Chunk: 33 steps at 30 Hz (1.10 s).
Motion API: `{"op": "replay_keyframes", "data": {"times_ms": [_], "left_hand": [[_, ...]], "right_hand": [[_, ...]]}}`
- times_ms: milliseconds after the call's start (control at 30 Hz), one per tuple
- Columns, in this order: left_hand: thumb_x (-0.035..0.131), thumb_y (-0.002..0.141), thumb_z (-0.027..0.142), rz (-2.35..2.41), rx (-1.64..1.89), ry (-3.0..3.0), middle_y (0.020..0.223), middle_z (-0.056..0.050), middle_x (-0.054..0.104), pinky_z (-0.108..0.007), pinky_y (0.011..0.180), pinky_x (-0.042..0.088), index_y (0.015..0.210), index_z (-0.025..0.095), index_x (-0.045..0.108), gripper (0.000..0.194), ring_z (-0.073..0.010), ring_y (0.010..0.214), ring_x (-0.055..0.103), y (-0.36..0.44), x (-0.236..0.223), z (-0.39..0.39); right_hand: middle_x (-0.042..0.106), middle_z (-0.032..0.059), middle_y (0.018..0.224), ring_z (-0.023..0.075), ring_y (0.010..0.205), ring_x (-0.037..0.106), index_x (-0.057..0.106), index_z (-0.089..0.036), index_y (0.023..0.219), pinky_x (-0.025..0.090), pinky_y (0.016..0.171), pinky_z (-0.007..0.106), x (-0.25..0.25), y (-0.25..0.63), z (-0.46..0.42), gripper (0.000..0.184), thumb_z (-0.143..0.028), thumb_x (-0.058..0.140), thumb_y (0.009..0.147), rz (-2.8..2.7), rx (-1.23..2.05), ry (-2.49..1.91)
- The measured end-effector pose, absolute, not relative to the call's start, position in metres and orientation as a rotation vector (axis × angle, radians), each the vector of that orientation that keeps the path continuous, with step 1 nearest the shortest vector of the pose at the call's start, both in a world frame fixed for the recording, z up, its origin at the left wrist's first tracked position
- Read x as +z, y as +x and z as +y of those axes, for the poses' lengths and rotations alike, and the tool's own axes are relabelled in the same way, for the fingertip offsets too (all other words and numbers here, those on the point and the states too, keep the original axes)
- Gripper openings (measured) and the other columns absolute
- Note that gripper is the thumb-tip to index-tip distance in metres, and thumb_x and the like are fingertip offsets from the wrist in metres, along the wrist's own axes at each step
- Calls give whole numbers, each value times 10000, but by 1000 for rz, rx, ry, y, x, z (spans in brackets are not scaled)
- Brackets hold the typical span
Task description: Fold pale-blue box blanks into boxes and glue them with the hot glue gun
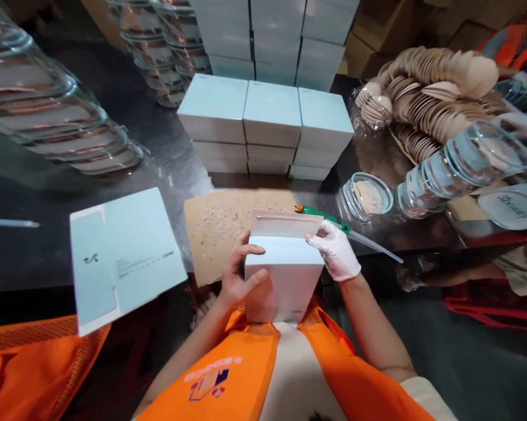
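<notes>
Close to my body, I hold a pale blue-white cardboard box (285,286) whose top flap (285,225) stands raised at the far edge. My bare left hand (239,278) grips the box's left side, thumb on the near face and fingers over the top edge. At the right corner, my right hand (339,250), in a white glove, pinches the flap's edge between thumb and fingers. Just behind that hand lies a green tool with an orange tip (322,215). Beneath the box's far end is a brown cardboard sheet (215,228) with a rough, speckled surface.
A flattened box (145,251) lies left. Stacked boxes (272,111) stand ahead. Piles of clear round containers (62,111) rise at left; more containers (447,169) lean at right beside stacked beige discs (434,93). A white stick (375,245) overhangs the table edge. Another person's gloved hand (524,124) is far right.
</notes>
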<state>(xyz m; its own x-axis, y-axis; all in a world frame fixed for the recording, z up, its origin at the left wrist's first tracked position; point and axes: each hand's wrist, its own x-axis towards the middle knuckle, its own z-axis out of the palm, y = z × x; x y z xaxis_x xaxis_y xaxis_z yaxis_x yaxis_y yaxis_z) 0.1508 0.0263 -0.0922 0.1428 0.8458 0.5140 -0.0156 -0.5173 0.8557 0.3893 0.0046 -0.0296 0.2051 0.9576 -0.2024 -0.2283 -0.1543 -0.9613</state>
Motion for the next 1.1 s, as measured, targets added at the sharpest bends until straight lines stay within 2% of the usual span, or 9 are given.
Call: {"op": "replay_keyframes", "data": {"times_ms": [167,233,367,633,700,767,867,967,1100], "left_hand": [[808,883,557,670,1566,1493,1221,-75,691,-403,916,592,1419,391,438,672,-247,1098,729,150,-99,30],[770,910,558,679,1488,1558,1190,-91,690,-449,954,583,1266,330,571,467,-274,1149,702,146,-98,31],[722,951,534,702,1404,1649,1187,-104,680,-488,1022,537,972,263,697,272,-298,1224,646,137,-91,31],[681,949,618,775,1342,1635,1161,-121,680,-494,996,548,917,247,704,373,-312,1204,652,142,-87,28],[697,949,593,779,1371,1646,1178,-106,681,-467,991,543,926,251,698,343,-300,1212,649,138,-84,30],[737,941,539,828,1504,1602,1187,-78,692,-453,1013,529,955,262,682,283,-283,1200,655,129,-77,35],[775,926,488,1030,1842,1343,1235,-39,699,-443,1069,505,1040,283,634,273,-268,1230,647,119,-62,40],[736,930,579,1082,1990,1135,1316,8,676,-435,1135,496,1121,333,593,343,-249,1286,621,127,-56,37],[497,898,879,960,1692,1065,1242,-45,706,-495,1062,580,1022,304,633,604,-306,1211,688,138,-62,30]], "right_hand": [[716,155,1403,355,1341,658,804,-227,1082,499,1150,508,-33,410,-8,785,-897,784,672,-1394,1177,-1101],[628,167,1528,350,1414,610,775,-243,1163,471,1181,530,-28,411,-12,699,-791,837,734,-1601,1114,-1056],[709,138,1425,285,1358,660,768,-263,1227,522,1144,488,-22,405,-11,317,-438,763,964,-1861,890,-1017],[689,114,1462,259,1381,638,790,-290,1226,508,1169,472,-23,399,-12,267,-401,600,1075,-1957,844,-1016],[567,136,1597,284,1465,562,729,-284,1334,461,1212,497,-27,403,-17,388,-512,677,1024,-1883,887,-1065],[425,165,1694,328,1503,514,613,-287,1467,466,1203,514,-34,410,-27,780,-721,796,846,-1638,878,-1169],[698,159,1376,268,1134,743,664,-253,1335,626,950,390,-45,412,-52,848,-843,790,740,-1232,978,-1369],[772,74,846,195,672,714,767,-200,1011,633,676,316,-56,396,-82,725,-880,733,763,-1209,1402,-1416],[789,65,847,248,710,735,798,-243,937,678,735,405,-54,390,-102,630,-852,694,813,-1150,1227,-1501]]}}
